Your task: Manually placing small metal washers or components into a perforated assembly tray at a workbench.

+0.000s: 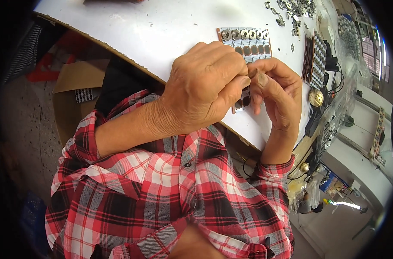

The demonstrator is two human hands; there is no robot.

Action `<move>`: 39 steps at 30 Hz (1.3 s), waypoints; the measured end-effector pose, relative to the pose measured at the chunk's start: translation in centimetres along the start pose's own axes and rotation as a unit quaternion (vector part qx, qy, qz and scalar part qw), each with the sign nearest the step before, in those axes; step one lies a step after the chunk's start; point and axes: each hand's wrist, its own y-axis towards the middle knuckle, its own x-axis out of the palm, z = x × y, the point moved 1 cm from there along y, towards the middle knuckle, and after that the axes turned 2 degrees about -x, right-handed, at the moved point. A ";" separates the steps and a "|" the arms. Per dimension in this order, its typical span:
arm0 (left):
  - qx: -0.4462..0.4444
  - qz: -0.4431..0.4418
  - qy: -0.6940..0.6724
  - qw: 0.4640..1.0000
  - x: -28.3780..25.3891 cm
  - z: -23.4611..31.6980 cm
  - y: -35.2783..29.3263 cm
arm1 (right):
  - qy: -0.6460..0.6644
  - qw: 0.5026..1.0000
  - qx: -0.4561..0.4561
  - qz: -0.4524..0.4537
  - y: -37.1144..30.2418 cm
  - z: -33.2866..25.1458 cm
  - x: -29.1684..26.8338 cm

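A: From the head view, where is the board?

B: On the worktop (132,39), just past your hands. The board (250,43) lies partly hidden behind them; its far row carries bright rounds (244,34), and dark discs (247,51) show in the row nearer you.

A: And the grip on each side?

B: Your left grip (207,84) is curled like a loose fist, thumb pressed toward the forefinger. Your right grip (280,88) has thumb and forefinger drawn close, meeting the left near the board's right side. Whether a small piece sits between those tips, I can't tell.

A: How should this fingertip work be handled?

B: I'd steady your right wrist and let only your fingertips move. Pinch lightly; anything this small would probably slip or tilt under a hard squeeze. Your left knuckles cover much of the board, so lowering them slightly toward you should clear your sight. Mind your sleeves near the edge, and leave the loose bits (280,20) beyond the board unbrushed.
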 end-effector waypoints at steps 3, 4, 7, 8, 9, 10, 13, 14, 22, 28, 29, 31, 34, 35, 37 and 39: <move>-0.017 -0.017 -0.009 1.000 -0.3 0.0 0.0 | 0.093 0.995 -0.011 -0.017 0.4 0.4 0.1; -0.033 -0.013 -0.032 0.999 -0.3 0.0 0.1 | 0.094 0.995 -0.011 -0.016 0.4 0.5 0.0; -0.047 -0.033 -0.050 0.997 -0.8 -0.2 0.1 | 0.164 0.986 -0.010 -0.029 0.4 0.6 -0.1; -0.046 -0.054 -0.045 0.996 -0.9 -0.2 0.2 | 0.139 0.990 -0.025 -0.023 0.5 0.6 0.1; -0.046 -0.056 -0.044 0.996 -1.0 -0.2 0.2 | 0.115 0.992 -0.040 -0.017 0.6 0.5 0.3; -0.042 -0.066 -0.023 0.997 -1.1 -0.2 0.2 | 0.117 0.992 -0.039 -0.016 0.7 0.3 0.3; -0.036 -0.040 0.012 0.998 -0.6 0.2 -0.2 | 0.003 0.997 -0.066 0.032 0.9 -0.2 0.2; -0.031 -0.002 0.026 0.999 -0.6 0.4 -0.5 | -0.046 0.994 -0.068 0.065 1.2 -0.5 0.1; 0.139 -0.047 0.185 0.972 0.6 0.3 -2.9 | -0.170 0.976 -0.088 0.102 2.0 1.0 1.5; 0.129 -0.082 0.228 0.962 0.8 0.6 -2.7 | -0.263 0.945 -0.173 0.087 2.3 1.9 1.7; 0.129 -0.082 0.227 0.962 0.8 0.6 -2.7 | -0.278 0.940 -0.178 0.090 2.2 1.9 2.0; 0.127 -0.075 0.223 0.964 0.8 0.6 -2.8 | -0.284 0.939 -0.173 0.087 2.2 1.8 2.1; 0.128 -0.077 0.220 0.964 0.8 0.6 -2.9 | -0.299 0.934 -0.178 0.079 2.2 1.8 2.0; 0.128 -0.078 0.219 0.964 0.8 0.6 -2.9 | -0.308 0.930 -0.186 0.076 2.2 1.8 2.0; 0.129 -0.072 0.217 0.965 1.0 0.5 -2.9 | -0.308 0.930 -0.177 0.091 2.3 1.7 2.1; 0.125 -0.073 0.219 0.965 1.0 0.6 -2.9 | -0.307 0.931 -0.169 0.102 2.3 1.7 2.2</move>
